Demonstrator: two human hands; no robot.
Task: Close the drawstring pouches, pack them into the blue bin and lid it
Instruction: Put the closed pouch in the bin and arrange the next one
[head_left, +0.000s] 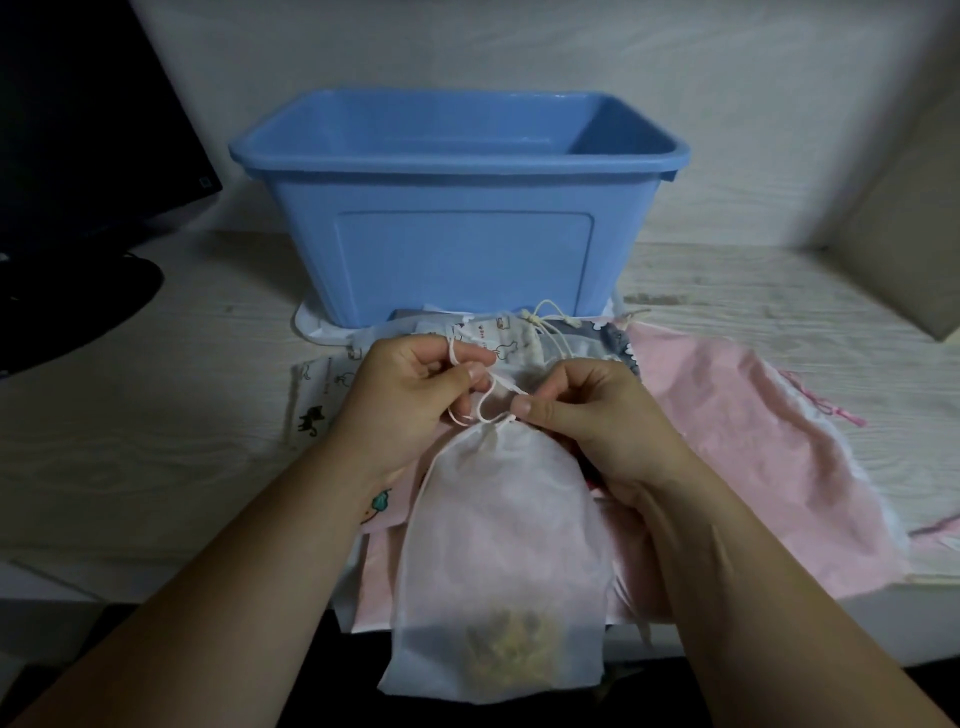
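A white sheer drawstring pouch (498, 561) lies in front of me with its neck gathered tight and something yellowish at its bottom. My left hand (415, 395) and my right hand (587, 415) both pinch the pouch's thin white drawstring (491, 395) just above the neck. The blue bin (457, 208) stands open behind them, with no lid on it. Under and around the hands lie more pouches: a cat-print one (498, 338), a large pink one (753, 457) and a grey one (608, 338).
A white flat piece (317, 327) sticks out from under the bin. A dark monitor (78, 130) with its round base stands at the left. A beige cushion (904, 234) leans at the right. The pale wood-grain table (156, 441) ends close to my body.
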